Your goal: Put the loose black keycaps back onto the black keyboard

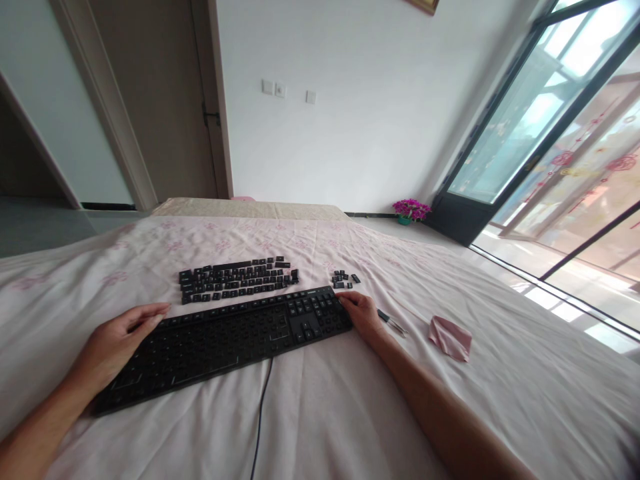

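Left hand and right hand touch the keyboard ends, fingers loosely open, apparently gripping nothing.

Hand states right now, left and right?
Left hand: open, resting on the left end of the keyboard, holding nothing.
Right hand: fingers on the keyboard right end; grip cannot be told.

A: What is shown of the person's body?
B: Only the left hand, the right hand and both forearms are seen, all left bare to the view's lower edge.
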Available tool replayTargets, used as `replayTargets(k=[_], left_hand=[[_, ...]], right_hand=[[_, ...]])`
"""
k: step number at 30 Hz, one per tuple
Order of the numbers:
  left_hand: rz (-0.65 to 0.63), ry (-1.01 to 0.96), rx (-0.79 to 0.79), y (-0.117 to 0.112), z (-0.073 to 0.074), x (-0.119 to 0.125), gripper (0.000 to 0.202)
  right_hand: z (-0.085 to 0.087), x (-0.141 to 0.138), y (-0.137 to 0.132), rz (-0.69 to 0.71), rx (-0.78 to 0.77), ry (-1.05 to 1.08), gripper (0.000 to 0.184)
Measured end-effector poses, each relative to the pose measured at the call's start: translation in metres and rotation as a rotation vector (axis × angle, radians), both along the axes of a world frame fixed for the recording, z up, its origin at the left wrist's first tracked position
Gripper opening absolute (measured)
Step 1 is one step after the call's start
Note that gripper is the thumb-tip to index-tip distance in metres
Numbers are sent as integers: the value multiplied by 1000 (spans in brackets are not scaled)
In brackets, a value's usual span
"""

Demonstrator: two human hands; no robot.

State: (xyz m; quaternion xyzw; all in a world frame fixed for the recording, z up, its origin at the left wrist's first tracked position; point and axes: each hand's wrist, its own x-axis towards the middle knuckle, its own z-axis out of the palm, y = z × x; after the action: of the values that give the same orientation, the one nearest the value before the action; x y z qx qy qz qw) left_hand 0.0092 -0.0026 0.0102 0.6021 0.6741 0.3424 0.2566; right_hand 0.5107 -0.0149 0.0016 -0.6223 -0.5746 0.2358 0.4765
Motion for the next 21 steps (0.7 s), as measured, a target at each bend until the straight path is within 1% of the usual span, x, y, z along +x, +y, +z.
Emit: replayTargets(k=[6,9,16,21], left_hand=[[6,-27,-33,-1,1,-1,48],[2,-14,-23,-1,1,-1,49],[-15,20,18,1,-4,-3,49],[-16,14,-6,3,-5,-4,50]], right_hand=[[-1,1,0,13,-2,6,29],[-3,2,1,22,-6,-12,29],[-2,2,1,6,-8,-30,29],[-2,2,2,-2,-14,-34,29]])
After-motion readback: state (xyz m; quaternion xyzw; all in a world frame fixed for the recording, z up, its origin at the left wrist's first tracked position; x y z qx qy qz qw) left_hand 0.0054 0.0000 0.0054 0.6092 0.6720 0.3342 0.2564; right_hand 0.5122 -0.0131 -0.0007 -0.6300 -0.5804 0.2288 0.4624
